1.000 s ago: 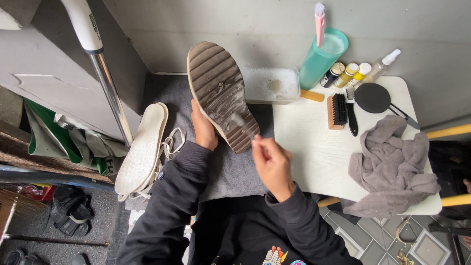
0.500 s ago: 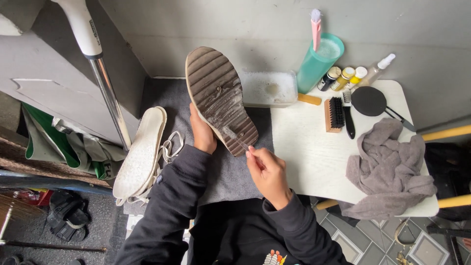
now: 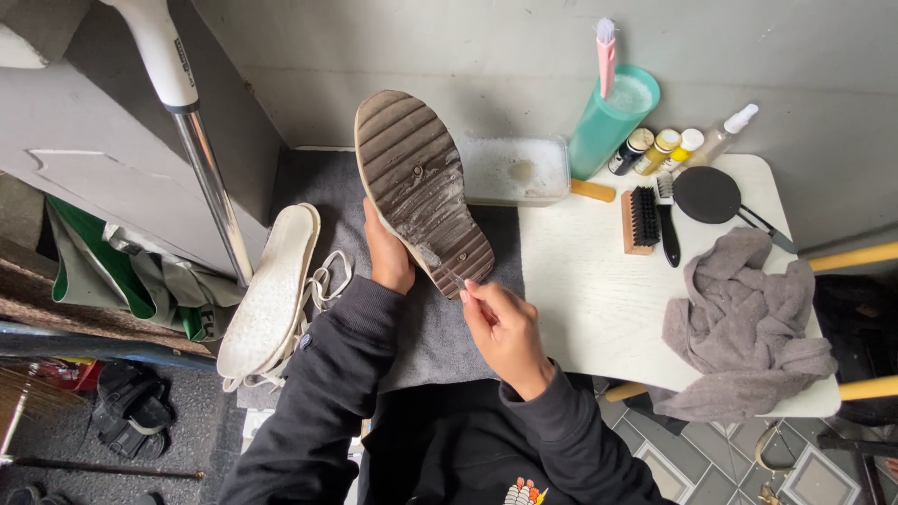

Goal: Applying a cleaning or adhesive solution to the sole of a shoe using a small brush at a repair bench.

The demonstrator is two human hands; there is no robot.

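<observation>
Head view: a small white table point(image 3: 599, 309) stands against a grey wall, a grey mat point(image 3: 440, 327) at its left. Over the mat, the left hand point(image 3: 388, 257) is closed round the upturned shoe point(image 3: 421, 187), sole showing, wet and soapy. The right hand point(image 3: 500, 323) pinches a thin pick point(image 3: 452, 277) against the heel tread. The shoe looks light and stiff, slippery where wet; best gripped at the upper's side.

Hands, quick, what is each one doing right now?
Left hand: closed on the upturned shoe, sole facing up.
Right hand: fingers pinched on a thin tool at the sole's heel.
</observation>
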